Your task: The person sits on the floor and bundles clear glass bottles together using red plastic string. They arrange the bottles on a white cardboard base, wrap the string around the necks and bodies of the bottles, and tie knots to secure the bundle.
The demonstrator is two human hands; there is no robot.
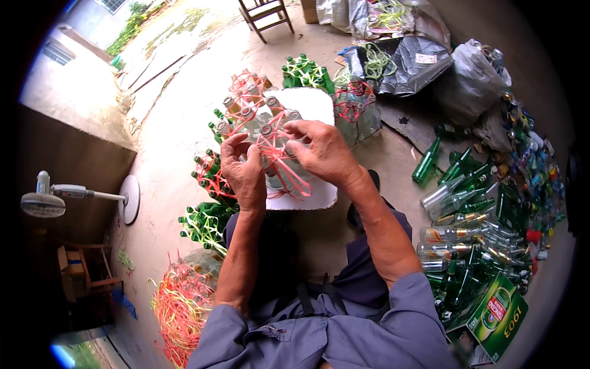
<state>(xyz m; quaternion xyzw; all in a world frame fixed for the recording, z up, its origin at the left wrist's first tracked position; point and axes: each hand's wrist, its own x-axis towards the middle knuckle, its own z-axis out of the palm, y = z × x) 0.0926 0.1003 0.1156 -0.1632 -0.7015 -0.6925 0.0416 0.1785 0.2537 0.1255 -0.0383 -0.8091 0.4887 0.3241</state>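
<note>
On a small white-topped stool [318, 103] in front of me stands a bundle of clear glass bottles [275, 106], their necks laced together with pink plastic string [279, 157]. My left hand [243, 175] is at the near left side of the bundle, thumb and fingers curled together at the string. Close by on the right, my right hand [326, 150] pinches the string beside a bottle neck. Loose pink ends hang down between the hands over the near bottles. The fingers partly hide the string and the nearest bottles.
Tied bundles of green bottles [307, 74] and clear bottles [357, 117] stand around the stool. Loose green bottles [426, 161] and clear ones lie to the right, near a green carton [498, 317]. At left are tangled string [178, 313] and a white fan [44, 200].
</note>
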